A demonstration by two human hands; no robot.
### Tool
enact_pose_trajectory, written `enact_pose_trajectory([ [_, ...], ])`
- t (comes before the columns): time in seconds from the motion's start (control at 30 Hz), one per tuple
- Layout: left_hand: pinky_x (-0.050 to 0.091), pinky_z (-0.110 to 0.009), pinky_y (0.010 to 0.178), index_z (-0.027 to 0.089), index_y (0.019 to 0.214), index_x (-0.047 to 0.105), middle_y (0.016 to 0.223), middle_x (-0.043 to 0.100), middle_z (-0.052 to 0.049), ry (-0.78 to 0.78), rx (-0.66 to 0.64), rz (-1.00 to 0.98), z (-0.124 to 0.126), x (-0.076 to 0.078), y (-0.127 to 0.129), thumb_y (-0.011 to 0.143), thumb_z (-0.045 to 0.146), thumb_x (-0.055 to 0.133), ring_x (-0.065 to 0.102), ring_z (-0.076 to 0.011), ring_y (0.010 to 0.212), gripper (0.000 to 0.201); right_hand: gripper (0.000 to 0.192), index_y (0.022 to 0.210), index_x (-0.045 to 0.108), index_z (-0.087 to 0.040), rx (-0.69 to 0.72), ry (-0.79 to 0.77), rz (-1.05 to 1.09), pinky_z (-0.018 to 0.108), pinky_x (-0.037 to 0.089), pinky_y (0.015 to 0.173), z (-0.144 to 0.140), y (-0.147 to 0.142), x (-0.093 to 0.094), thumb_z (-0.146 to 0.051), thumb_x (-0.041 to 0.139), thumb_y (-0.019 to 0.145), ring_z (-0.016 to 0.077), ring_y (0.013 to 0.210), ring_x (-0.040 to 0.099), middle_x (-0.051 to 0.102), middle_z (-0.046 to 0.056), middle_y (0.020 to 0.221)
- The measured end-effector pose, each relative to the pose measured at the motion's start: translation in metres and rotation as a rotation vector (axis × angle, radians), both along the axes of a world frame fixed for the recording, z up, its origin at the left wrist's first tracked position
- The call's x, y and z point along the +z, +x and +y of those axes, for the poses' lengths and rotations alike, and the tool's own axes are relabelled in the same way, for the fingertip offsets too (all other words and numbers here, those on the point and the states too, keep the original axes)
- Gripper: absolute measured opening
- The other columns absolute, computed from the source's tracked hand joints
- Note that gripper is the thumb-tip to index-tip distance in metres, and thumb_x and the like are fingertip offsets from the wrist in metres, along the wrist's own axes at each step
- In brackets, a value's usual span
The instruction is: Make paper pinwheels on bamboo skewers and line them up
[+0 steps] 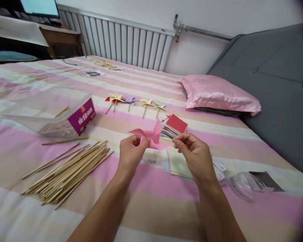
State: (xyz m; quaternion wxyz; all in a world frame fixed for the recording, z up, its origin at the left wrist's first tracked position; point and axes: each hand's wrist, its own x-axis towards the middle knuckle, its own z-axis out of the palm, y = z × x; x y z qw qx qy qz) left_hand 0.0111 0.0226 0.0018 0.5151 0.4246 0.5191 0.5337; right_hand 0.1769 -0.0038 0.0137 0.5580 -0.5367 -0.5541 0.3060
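A pink paper pinwheel [155, 136] with its corners folded in is pinched at its centre between the thumb and fingers of my left hand [133, 151]. To its right, my right hand [193, 153] has thumb and forefinger pressed together near one pink corner; what lies between them is too small to make out. Below the pinwheel, several small metal pieces [152, 161] lie on the bed. Pale coloured paper squares [179, 163] are partly covered by my right hand. Behind it sits a stack of coloured paper squares [176, 124], red on top.
Several finished pinwheels on sticks [145, 102] lie farther back. On the left are a pile of wooden sticks [70, 171] and a clear plastic box [47, 111]. A clear round container [242, 186] lies at the right, a pink pillow [217, 92] behind.
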Motion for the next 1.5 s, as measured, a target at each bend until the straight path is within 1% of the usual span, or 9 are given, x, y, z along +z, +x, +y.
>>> enact_pose_trajectory([
  [0.1,0.026,-0.018,0.039,0.015,0.048,0.051,0.041,0.047,0.005,0.026,-0.043,0.027,-0.005,0.003,0.006,0.064,0.026,0.064,0.037,-0.0058,0.038,0.024,0.004,0.077,0.062,-0.021,0.133,0.01,0.043,0.022,0.041,0.058,-0.013,-0.015,0.012,-0.025,0.062,0.077,0.0101,0.062,0.053,0.06,-0.003,0.07],
  [0.17,0.025,-0.018,0.039,0.015,0.044,0.048,0.039,0.043,0.006,0.053,-0.07,0.055,-0.008,0.005,0.009,0.065,0.025,0.063,0.035,-0.0051,0.038,0.028,0.005,0.075,0.063,-0.021,0.165,0.02,-0.002,0.023,0.04,0.059,-0.017,-0.022,0.015,-0.025,0.063,0.077,0.0103,0.062,0.051,0.06,-0.002,0.072],
  [0.37,0.023,-0.019,0.041,0.015,0.043,0.045,0.039,0.041,0.006,0.062,-0.167,0.008,-0.014,0.01,0.013,0.065,0.025,0.063,0.034,-0.0054,0.041,0.03,0.003,0.075,0.069,-0.023,0.064,0.071,-0.189,0.024,0.038,0.057,-0.014,-0.023,0.01,-0.023,0.066,0.075,0.0112,0.062,0.046,0.055,-0.001,0.071],
  [0.57,0.023,-0.019,0.041,0.016,0.044,0.04,0.04,0.038,0.006,0.033,-0.229,-0.061,-0.014,0.014,0.011,0.064,0.029,0.067,0.032,-0.0045,0.041,0.036,0.007,0.078,0.071,-0.025,0.018,0.088,-0.237,0.026,0.04,0.06,-0.012,-0.019,0.008,-0.022,0.067,0.074,0.0138,0.069,0.049,0.052,0.0,0.072],
  [0.87,0.028,-0.019,0.043,0.014,0.046,0.047,0.044,0.04,0.005,0.113,-0.301,-0.001,-0.013,0.013,0.004,0.069,0.034,0.066,0.033,-0.0046,0.044,0.037,0.006,0.077,0.072,-0.026,-0.021,0.066,-0.251,0.027,0.04,0.062,-0.012,-0.019,0.008,-0.027,0.067,0.074,0.0141,0.07,0.049,0.051,-0.001,0.072],
  [1.07,0.027,-0.019,0.042,0.013,0.046,0.048,0.044,0.039,0.005,0.115,-0.294,0.005,-0.013,0.013,0.004,0.069,0.033,0.067,0.033,-0.0045,0.044,0.036,0.007,0.073,0.071,-0.025,-0.045,0.063,-0.233,0.032,0.039,0.085,-0.012,-0.02,0.008,-0.032,0.069,0.072,0.019,0.1,0.051,0.054,0.003,0.098],
  [1.17,0.026,-0.018,0.042,0.013,0.045,0.047,0.043,0.039,0.005,0.124,-0.292,0.015,-0.013,0.014,0.005,0.069,0.032,0.066,0.033,-0.0044,0.044,0.036,0.009,0.072,0.071,-0.026,-0.028,0.005,-0.196,0.033,0.036,0.089,-0.012,-0.02,0.007,-0.034,0.069,0.072,0.0203,0.107,0.049,0.056,0.003,0.104],
  [1.33,0.025,-0.019,0.042,0.013,0.046,0.048,0.044,0.04,0.004,0.147,-0.31,0.021,-0.013,0.013,0.004,0.071,0.03,0.064,0.033,-0.0048,0.045,0.034,0.01,0.072,0.07,-0.024,0.019,-0.048,-0.108,0.034,0.035,0.09,-0.011,-0.02,0.006,-0.034,0.068,0.073,0.0211,0.103,0.051,0.059,0.002,0.099],
  [1.5,0.022,-0.021,0.043,0.013,0.045,0.049,0.044,0.04,0.004,0.164,-0.292,0.064,-0.014,0.012,0.004,0.071,0.029,0.063,0.032,-0.005,0.044,0.034,0.012,0.071,0.063,-0.021,0.086,-0.055,-0.025,0.03,0.04,0.078,-0.011,-0.022,0.005,-0.031,0.064,0.077,0.015,0.076,0.055,0.059,-0.002,0.074],
])
